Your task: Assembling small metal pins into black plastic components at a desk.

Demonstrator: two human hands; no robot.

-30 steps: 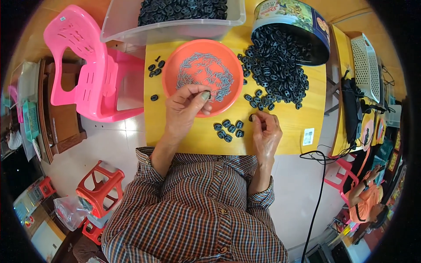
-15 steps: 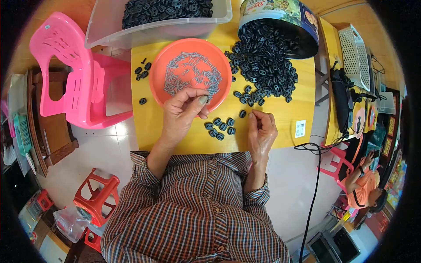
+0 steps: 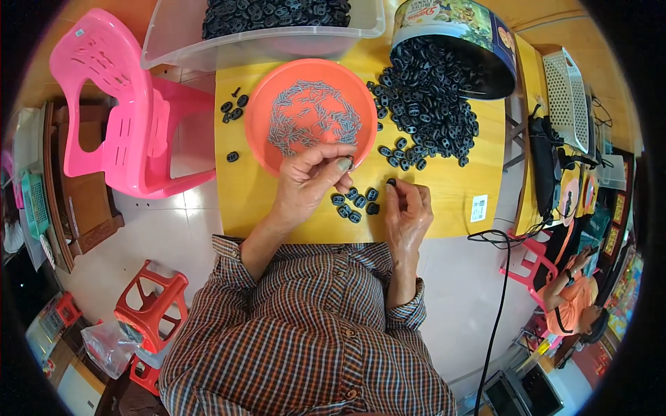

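Note:
My left hand point(image 3: 313, 179) hovers over the near right rim of an orange-red round dish point(image 3: 258, 132). Its thumb and forefinger are pinched together on something tiny that I cannot make out. Thin grey metal pieces, spring-like in shape, lie in a ring in the dish point(image 3: 298, 90). Between the thumb and fingertips of my right hand point(image 3: 409, 211) is a black oval two-hole piece point(image 3: 391, 182), like a cord lock part. A small group of the same black pieces point(image 3: 359, 201) lies on the table between my hands.
A large heap of black pieces point(image 3: 433, 111) spills from a tipped round tin point(image 3: 503, 52). A clear plastic bin point(image 3: 277, 43) of black pieces stands at the back left. Loose pieces point(image 3: 232, 157) lie left of the dish. A pink chair point(image 3: 125, 139) stands left; a black cable point(image 3: 501, 298) hangs right.
My right hand has moved slightly left and now pinches the black piece that lay beside it on the table. My left hand keeps its pinch near the dish rim. The view has shifted slightly.

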